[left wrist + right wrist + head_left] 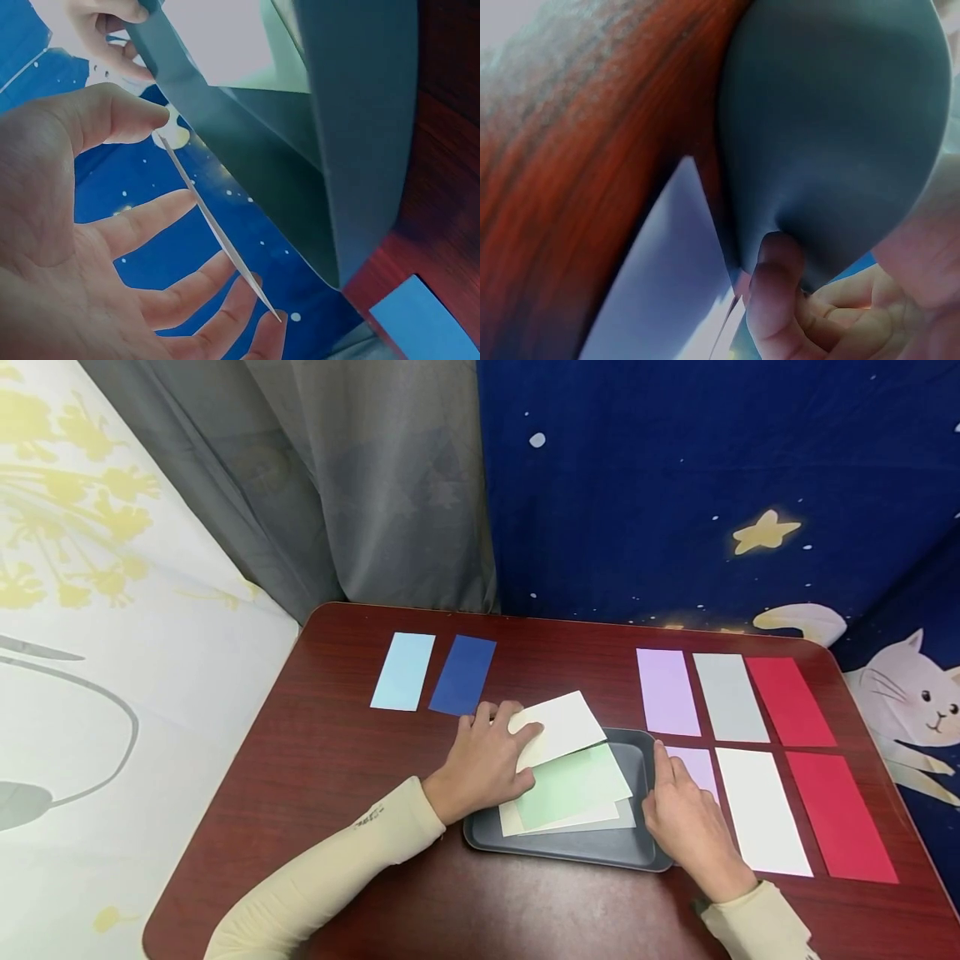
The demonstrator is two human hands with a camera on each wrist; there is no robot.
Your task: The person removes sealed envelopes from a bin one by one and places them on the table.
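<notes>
My left hand holds a cream card by its edges, thumb on one side and fingertips on the other; the left wrist view shows the card edge-on, tilted above the tray. The dark grey tray stands mid-table. In it lie a pale green card, a white one and a light grey one, overlapping. My right hand grips the tray's right end; a finger presses the outer wall in the right wrist view.
At the back left lie a light blue card and a dark blue card. Two rows of cards stand right: lilac, grey and red behind; lilac, white and red in front. Curtains hang behind the table.
</notes>
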